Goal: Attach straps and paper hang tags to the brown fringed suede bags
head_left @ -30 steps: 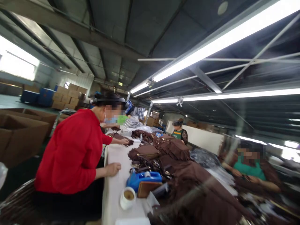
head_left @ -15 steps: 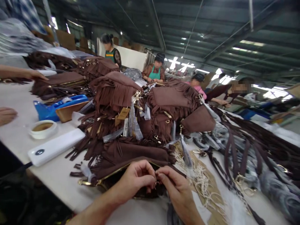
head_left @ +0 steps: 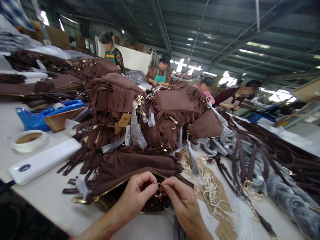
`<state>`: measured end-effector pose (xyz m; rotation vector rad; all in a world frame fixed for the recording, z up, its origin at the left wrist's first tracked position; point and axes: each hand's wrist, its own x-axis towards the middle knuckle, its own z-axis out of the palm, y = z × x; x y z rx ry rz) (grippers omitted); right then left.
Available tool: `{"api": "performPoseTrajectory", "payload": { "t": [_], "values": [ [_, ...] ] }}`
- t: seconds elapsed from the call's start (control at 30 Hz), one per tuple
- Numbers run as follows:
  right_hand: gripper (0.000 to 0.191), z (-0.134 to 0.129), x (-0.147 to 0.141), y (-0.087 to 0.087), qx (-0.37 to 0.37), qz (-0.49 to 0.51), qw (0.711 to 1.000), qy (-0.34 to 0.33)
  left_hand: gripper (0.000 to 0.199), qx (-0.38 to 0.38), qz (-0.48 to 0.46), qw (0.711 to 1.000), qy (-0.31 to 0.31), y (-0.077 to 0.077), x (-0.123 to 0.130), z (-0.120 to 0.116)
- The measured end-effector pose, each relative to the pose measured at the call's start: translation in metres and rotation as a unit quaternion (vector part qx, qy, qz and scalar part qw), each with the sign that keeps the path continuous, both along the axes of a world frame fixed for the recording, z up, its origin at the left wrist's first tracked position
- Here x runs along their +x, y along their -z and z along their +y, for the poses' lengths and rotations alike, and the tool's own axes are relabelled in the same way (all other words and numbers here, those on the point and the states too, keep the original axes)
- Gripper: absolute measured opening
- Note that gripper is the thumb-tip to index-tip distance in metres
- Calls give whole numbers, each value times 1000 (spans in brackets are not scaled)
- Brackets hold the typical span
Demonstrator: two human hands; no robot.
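An open brown bag (head_left: 140,163) with fringe and a gold zip (head_left: 113,189) lies on the table in front of me. Over its opening, my left hand (head_left: 142,191) is closed, thumb and forefinger pinched together. Close on its right, my right hand (head_left: 180,196) pinches in the same way. Between the two sets of fingertips shows a small shiny metal clasp (head_left: 159,193), partly hidden by the fingers; its exact kind is hard to make out. The bag's dark inside shows below the hands.
Fringed brown bags (head_left: 175,100) with tags are heaped behind. At left are a blue tape dispenser (head_left: 37,116), a tape roll (head_left: 30,140) and a white device (head_left: 45,160). White strings (head_left: 212,190), brown straps (head_left: 247,156) and plastic wrap lie right. Several people work beyond.
The view has turned slightly, so things sit farther left. Both hands keep their pinch over the bag, and more of the metal piece shows. Another person's hands at left have gone from view.
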<state>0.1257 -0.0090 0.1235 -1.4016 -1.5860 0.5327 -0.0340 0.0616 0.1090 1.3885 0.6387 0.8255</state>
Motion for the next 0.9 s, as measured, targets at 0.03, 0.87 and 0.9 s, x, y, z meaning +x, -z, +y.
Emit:
{"api": "performPoseTrajectory", "payload": {
  "t": [0.03, 0.87, 0.9],
  "values": [
    [21, 0, 0, 0, 3, -4, 1000, -2, 23, 21, 16, 1000, 0, -1, -1, -1],
    [22, 2, -2, 6, 88, -167, 981, -40, 18, 218, 111, 969, -24, 4, 1, -8],
    [23, 4, -3, 7, 88, -171, 981, -39, 18, 219, 111, 969, -24, 5, 2, -8]
  ]
}}
